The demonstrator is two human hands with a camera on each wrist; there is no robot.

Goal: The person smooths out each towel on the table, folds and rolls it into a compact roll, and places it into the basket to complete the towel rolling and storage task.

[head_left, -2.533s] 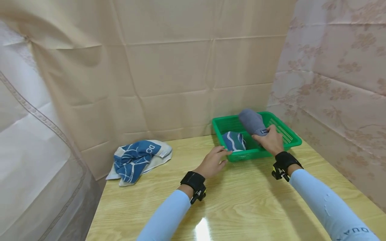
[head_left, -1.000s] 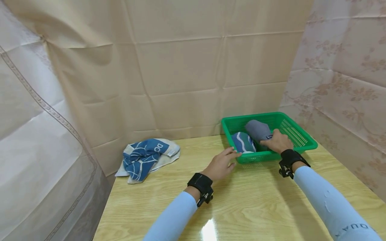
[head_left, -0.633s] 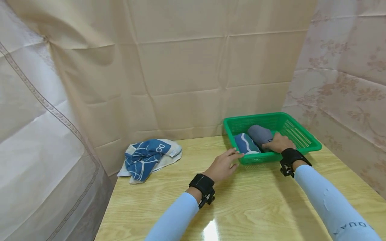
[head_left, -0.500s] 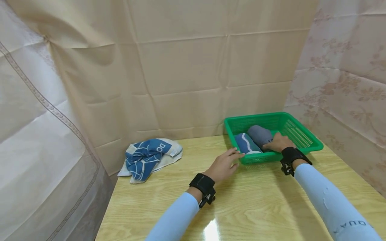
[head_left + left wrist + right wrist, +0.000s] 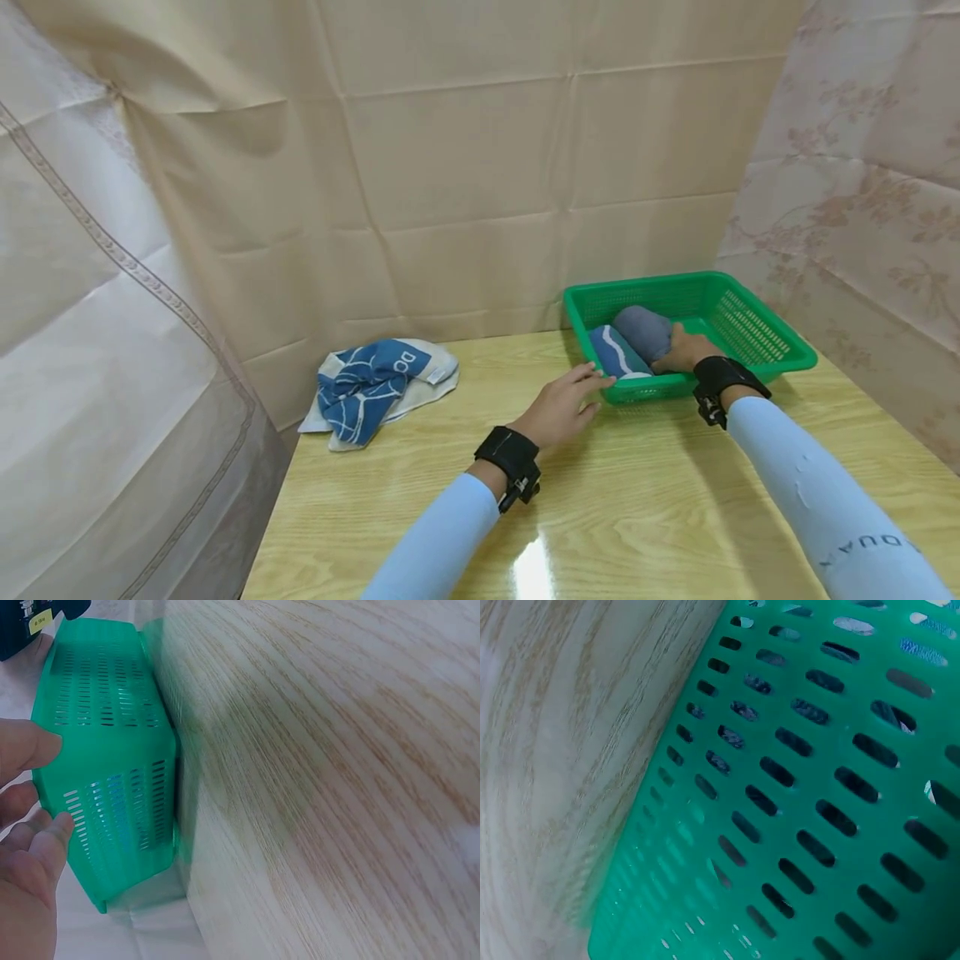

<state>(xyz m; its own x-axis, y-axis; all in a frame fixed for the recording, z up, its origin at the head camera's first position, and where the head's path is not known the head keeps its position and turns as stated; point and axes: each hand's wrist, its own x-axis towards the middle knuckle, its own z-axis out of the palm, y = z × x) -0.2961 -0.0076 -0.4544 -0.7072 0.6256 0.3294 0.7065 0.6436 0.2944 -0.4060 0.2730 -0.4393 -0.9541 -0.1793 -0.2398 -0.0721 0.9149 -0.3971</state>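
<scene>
In the head view, a green plastic basket (image 5: 690, 283) stands at the back right of the table. My right hand (image 5: 688, 350) reaches over its front rim and grips the near end of a grey rolled towel (image 5: 642, 332); some fingers are hidden. Left of that roll lies a blue-green rolled cloth with a white wavy stripe (image 5: 615, 350). My left hand (image 5: 562, 407) has extended fingers touching the basket's front left corner; the left wrist view shows its fingertips against the green wall (image 5: 112, 817). In the right wrist view only the slotted basket side (image 5: 817, 787) and table show.
A crumpled blue and white towel (image 5: 375, 387) with white lettering lies at the back left of the wooden table (image 5: 420, 467). Beige cloth (image 5: 450, 167) hangs behind the table, and flowered cloth (image 5: 862, 208) on the right side.
The grey rolled towel has come down from above the basket to lie beside the striped roll, with my right hand on it throughout. My left hand stays at the basket's corner.
</scene>
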